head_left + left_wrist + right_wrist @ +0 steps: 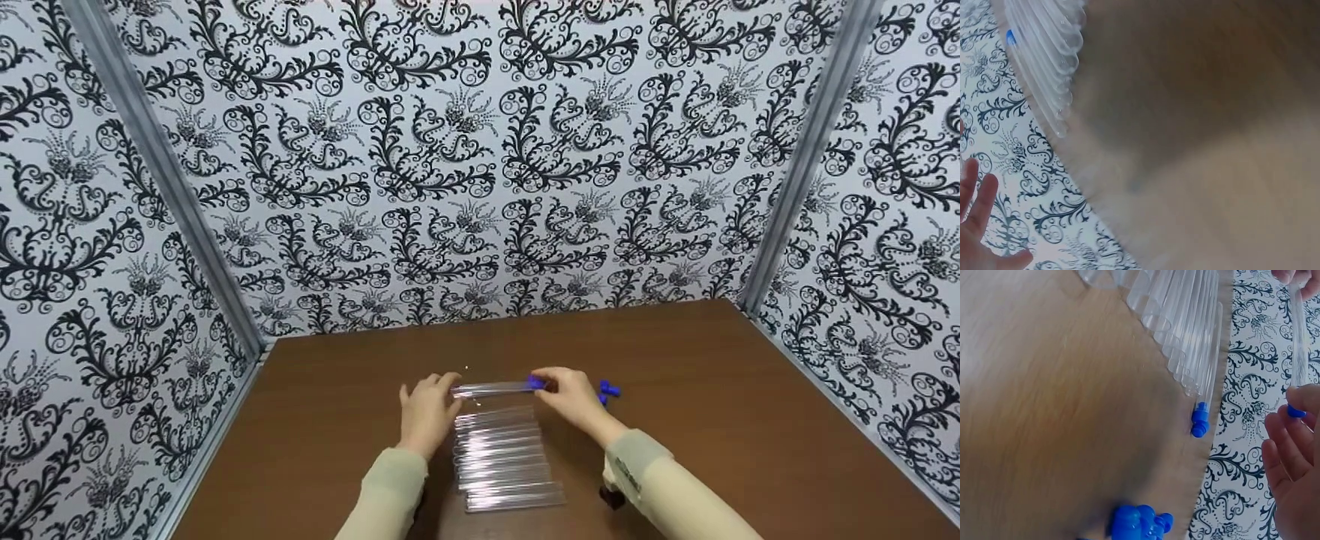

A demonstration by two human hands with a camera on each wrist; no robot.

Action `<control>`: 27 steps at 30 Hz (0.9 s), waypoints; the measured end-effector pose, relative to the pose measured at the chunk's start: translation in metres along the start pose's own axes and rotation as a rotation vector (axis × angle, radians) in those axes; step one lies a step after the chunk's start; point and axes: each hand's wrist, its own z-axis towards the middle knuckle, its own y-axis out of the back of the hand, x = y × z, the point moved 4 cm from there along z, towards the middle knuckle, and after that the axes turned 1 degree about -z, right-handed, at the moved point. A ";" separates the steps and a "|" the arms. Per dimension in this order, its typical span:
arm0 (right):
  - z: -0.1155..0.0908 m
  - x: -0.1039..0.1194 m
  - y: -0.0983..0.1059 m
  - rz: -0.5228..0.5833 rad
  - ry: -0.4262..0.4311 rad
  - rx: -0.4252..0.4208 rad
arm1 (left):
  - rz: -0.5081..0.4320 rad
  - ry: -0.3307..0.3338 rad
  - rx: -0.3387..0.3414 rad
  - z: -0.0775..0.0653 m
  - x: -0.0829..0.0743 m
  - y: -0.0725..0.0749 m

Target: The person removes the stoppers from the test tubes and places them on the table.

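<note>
A clear test tube (pixel 1298 337) is held up between both hands, above the far end of a row of similar tubes (pixel 501 459) on the table. My left hand (pixel 426 414) pinches its rounded end. At the other end, my right hand (pixel 571 397) pinches a blue cap (pixel 1296 412) between thumb and fingers; the cap sits at the tube's mouth, and how deep it goes cannot be told. One tube lying at the edge of the row has a blue stopper (pixel 1200 421) in its mouth. The other tubes in the row show open mouths toward the right.
Several loose blue caps (pixel 611 389) lie on the brown table (pixel 337 420) just beyond my right hand. Walls (pixel 450 187) with a black-and-white scroll pattern stand behind the table and at both sides, with grey metal posts (pixel 787 165) at the corners.
</note>
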 end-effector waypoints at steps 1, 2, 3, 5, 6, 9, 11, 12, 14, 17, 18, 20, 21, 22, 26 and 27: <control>0.000 0.000 0.001 -0.006 0.004 0.003 | 0.032 -0.024 -0.007 0.000 -0.001 0.001; 0.000 0.000 0.002 -0.010 0.005 0.006 | 0.056 -0.043 -0.013 0.001 -0.003 0.002; 0.001 0.000 0.003 -0.016 0.005 0.007 | 0.074 -0.059 -0.018 0.001 -0.004 0.002; 0.001 0.000 0.005 -0.019 0.005 0.011 | 0.093 -0.082 -0.023 0.001 -0.005 0.003; 0.002 0.000 0.006 -0.021 0.004 0.014 | 0.100 -0.093 -0.026 0.001 -0.006 0.003; 0.002 0.000 0.007 -0.021 -0.001 0.028 | 0.102 -0.120 -0.039 0.001 -0.007 0.003; 0.003 0.001 0.007 -0.019 -0.001 0.037 | 0.104 -0.137 -0.048 0.001 -0.008 0.004; 0.003 0.001 0.007 -0.019 -0.001 0.043 | 0.110 -0.145 -0.051 0.002 -0.008 0.004; 0.004 0.001 0.007 -0.020 -0.003 0.059 | 0.135 -0.167 -0.058 0.002 -0.009 0.003; 0.004 0.000 0.007 -0.027 -0.004 0.093 | 0.179 -0.206 -0.068 0.002 -0.010 0.003; 0.004 0.000 0.006 -0.029 -0.002 0.104 | 0.190 -0.221 -0.071 0.002 -0.010 0.003; 0.003 -0.001 0.006 -0.034 0.003 0.122 | 0.205 -0.248 -0.079 0.001 -0.011 0.004; 0.003 -0.001 0.006 -0.038 0.009 0.130 | 0.209 -0.257 -0.081 0.001 -0.012 0.004; 0.003 -0.001 0.006 -0.045 0.017 0.136 | 0.211 -0.266 -0.084 0.001 -0.012 0.005; 0.004 -0.002 0.006 -0.078 0.046 0.161 | 0.236 -0.304 -0.091 0.000 -0.014 0.006; 0.004 -0.002 0.006 -0.084 0.060 0.165 | 0.243 -0.316 -0.092 0.000 -0.014 0.006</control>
